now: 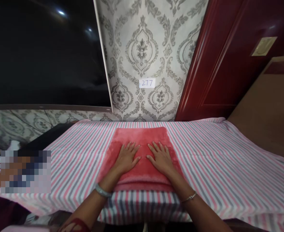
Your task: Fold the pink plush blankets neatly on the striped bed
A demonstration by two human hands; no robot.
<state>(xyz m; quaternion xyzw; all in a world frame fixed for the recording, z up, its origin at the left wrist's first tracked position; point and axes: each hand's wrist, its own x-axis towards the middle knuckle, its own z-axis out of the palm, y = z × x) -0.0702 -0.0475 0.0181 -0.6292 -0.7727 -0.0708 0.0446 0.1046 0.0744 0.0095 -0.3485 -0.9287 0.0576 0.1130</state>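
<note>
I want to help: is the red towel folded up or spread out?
Folded: the red towel shows stacked layers at its near edge, under both flat hands.

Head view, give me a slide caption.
Both hands, left and right, press flat on a folded red towel.

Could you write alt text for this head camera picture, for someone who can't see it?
A person's left hand and right hand lie flat, fingers spread, on a folded red towel on a pink, grey and white striped cloth. Behind are patterned wallpaper with a label reading 277, a dark screen and a red door.
</note>
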